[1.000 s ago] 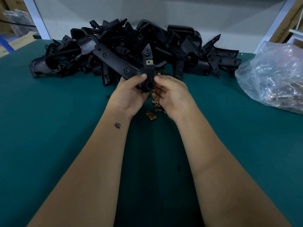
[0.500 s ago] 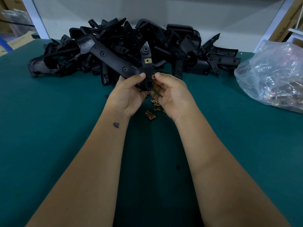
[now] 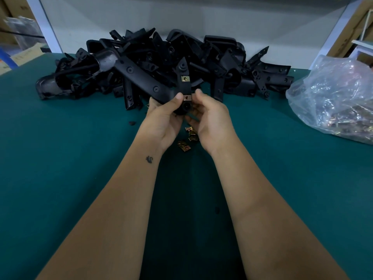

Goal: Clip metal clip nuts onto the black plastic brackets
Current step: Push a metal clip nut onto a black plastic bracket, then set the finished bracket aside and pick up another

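Note:
A black plastic bracket (image 3: 145,82) is held up above the green table, a long arm of it reaching up and left, a short pointed arm standing upright. My left hand (image 3: 163,118) grips its lower bend, thumb on top. One brass clip nut (image 3: 185,78) sits on the upright arm. A second clip nut (image 3: 187,97) lies at the bend between my left thumb and the fingertips of my right hand (image 3: 210,120), which pinch it against the bracket. Several loose clip nuts (image 3: 187,138) lie on the table under my hands.
A big heap of black brackets (image 3: 222,63) fills the back of the green table (image 3: 70,158). A clear plastic bag of clip nuts (image 3: 333,98) lies at the right. A white wall and frame posts stand behind the heap.
A second clip nut now shows at the bracket's bend between my thumb and right fingertips. The bracket and both hands have barely shifted.

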Demonstrator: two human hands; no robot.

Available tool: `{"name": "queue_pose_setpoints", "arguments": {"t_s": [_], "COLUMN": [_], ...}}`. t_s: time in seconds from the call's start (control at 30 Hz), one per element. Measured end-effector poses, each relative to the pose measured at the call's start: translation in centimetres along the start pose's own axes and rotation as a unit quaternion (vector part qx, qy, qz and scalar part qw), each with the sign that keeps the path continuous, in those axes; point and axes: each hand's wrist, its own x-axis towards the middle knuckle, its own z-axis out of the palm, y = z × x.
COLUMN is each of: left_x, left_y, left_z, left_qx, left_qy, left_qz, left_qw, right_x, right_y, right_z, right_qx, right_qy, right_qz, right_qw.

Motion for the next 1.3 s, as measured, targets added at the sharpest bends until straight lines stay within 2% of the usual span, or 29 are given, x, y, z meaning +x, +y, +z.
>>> {"name": "queue_pose_setpoints", "arguments": {"t_s": [0.13, 0.27, 0.37, 0.53, 0.7, 1.0, 1.07, 1.17, 1.3], "left_x": [0.1, 0.2, 0.1, 0.0, -0.2, -0.6, -0.8, -1.2, -2.5], "left_y": [0.1, 0.3, 0.2, 0.4, 0.4, 0.4, 0.1, -0.4, -1.6], "left_z": [-0.2, -0.6, -0.6, -0.7, -0.4, 0.1, 0.7, 2.0, 4.2], "left_qx": [-0.013, -0.032, -0.029, -0.017, 0.011, 0.036, 0.021, -0.022, -0.072], "left_qy": [0.004, 0.005, 0.002, -0.025, -0.047, -0.056, -0.044, 0.014, 0.068], "left_qz": [-0.014, -0.020, -0.010, -0.010, -0.058, -0.069, -0.067, -0.075, -0.125], "left_qw": [1.000, 0.999, 1.000, 0.999, 0.997, 0.995, 0.997, 0.997, 0.987], "right_x": [-0.1, -0.2, -0.2, -0.2, 0.0, -0.6, -1.1, -2.3, -4.1], "right_y": [-0.1, -0.2, 0.0, 0.1, -0.2, -1.1, -1.0, -0.8, -0.8], "right_z": [-0.2, 0.1, 0.3, 0.4, 0.2, -0.2, -0.3, -0.4, -1.1], "right_qx": [-0.028, -0.090, -0.118, -0.116, -0.045, -0.086, -0.088, -0.061, -0.153], "right_qy": [-0.002, 0.057, 0.065, 0.057, 0.070, 0.067, 0.053, 0.033, 0.070], "right_qz": [-0.016, -0.074, -0.085, -0.085, -0.093, -0.090, -0.085, -0.075, -0.092], "right_qw": [0.999, 0.992, 0.987, 0.988, 0.992, 0.990, 0.991, 0.995, 0.981]}}
